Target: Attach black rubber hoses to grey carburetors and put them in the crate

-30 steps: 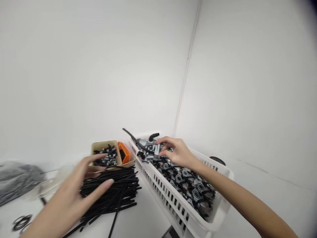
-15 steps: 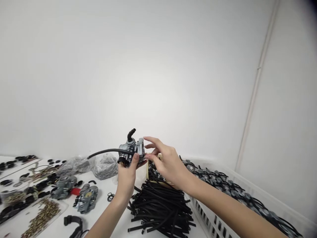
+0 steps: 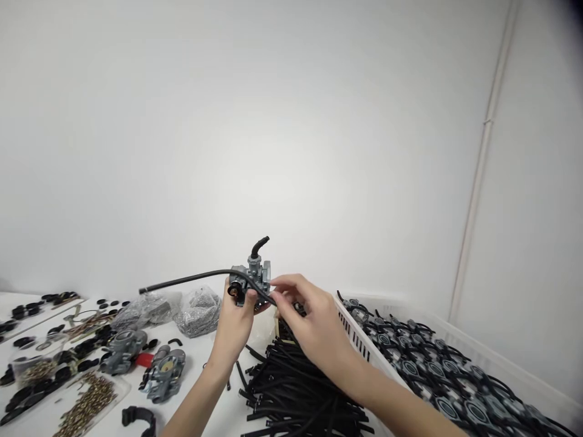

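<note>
My left hand [image 3: 234, 328] holds a small grey metal carburettor [image 3: 251, 279] up above the table, with a black elbow fitting on top. A thin black hose [image 3: 191, 279] runs from the carburettor out to the left. My right hand [image 3: 310, 321] pinches the hose where it meets the carburettor's right side. Below both hands lies a heap of cut black hose pieces [image 3: 296, 394].
A white slotted basket [image 3: 359, 340] at the right is full of grey and black parts. On the white table [image 3: 200, 400] at the left lie two grey carburettor bodies [image 3: 146, 358], clear bags of small parts [image 3: 182, 309], brass screws [image 3: 84, 400] and black rings.
My right hand lifted a carburettor with its hose out of the basket and brought it left; my left hand took hold of it. The view swung left. My right fingers now grip the hose.
</note>
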Action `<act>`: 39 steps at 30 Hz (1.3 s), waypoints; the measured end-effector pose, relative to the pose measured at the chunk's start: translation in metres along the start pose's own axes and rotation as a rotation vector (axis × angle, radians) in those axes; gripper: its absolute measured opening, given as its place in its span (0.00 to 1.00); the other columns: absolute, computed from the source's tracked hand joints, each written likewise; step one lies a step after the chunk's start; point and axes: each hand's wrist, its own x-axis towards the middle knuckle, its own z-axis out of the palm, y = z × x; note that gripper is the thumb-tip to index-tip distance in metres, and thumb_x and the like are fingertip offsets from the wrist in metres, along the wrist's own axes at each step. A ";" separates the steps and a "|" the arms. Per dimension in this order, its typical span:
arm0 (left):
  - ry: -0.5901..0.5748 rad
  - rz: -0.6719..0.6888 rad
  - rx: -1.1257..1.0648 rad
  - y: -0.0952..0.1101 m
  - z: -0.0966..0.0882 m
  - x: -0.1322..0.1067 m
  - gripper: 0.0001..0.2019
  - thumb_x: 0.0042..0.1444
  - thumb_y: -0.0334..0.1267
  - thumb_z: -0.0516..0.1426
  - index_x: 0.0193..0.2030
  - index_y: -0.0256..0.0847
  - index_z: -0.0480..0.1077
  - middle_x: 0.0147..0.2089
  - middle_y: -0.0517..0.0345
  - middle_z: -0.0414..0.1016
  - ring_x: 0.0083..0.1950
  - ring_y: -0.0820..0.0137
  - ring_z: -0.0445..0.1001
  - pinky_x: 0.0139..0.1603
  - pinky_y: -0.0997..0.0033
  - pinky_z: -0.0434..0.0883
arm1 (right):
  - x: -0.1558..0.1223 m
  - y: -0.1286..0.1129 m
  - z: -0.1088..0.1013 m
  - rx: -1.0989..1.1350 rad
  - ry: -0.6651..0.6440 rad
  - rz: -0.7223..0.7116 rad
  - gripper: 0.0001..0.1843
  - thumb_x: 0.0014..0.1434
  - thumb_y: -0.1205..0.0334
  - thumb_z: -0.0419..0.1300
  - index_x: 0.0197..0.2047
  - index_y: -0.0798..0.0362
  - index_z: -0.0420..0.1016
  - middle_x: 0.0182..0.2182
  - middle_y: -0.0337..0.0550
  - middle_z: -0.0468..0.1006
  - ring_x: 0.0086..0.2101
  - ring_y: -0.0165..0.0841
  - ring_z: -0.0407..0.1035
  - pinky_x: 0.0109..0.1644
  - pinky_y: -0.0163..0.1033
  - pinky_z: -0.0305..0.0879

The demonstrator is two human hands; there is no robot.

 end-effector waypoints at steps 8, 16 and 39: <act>0.047 -0.171 -0.109 -0.005 -0.004 0.015 0.34 0.45 0.65 0.60 0.45 0.34 0.70 0.44 0.42 0.79 0.40 0.59 0.81 0.39 0.64 0.81 | 0.022 0.022 -0.025 0.400 0.584 0.149 0.10 0.55 0.60 0.66 0.41 0.52 0.75 0.33 0.40 0.78 0.34 0.30 0.75 0.40 0.37 0.74; 0.122 -0.324 -0.270 0.020 -0.004 0.013 0.24 0.62 0.55 0.51 0.49 0.35 0.71 0.53 0.43 0.76 0.42 0.65 0.81 0.36 0.75 0.80 | -0.003 0.061 -0.045 0.467 0.919 0.223 0.17 0.51 0.57 0.70 0.42 0.52 0.73 0.31 0.38 0.77 0.34 0.30 0.74 0.43 0.37 0.73; 0.266 -0.258 -0.377 0.047 0.002 0.002 0.15 0.62 0.45 0.51 0.42 0.41 0.76 0.42 0.53 0.79 0.37 0.69 0.79 0.28 0.83 0.76 | -0.065 0.113 0.092 0.385 -0.366 0.388 0.21 0.54 0.60 0.66 0.52 0.50 0.73 0.37 0.42 0.82 0.32 0.31 0.76 0.39 0.35 0.71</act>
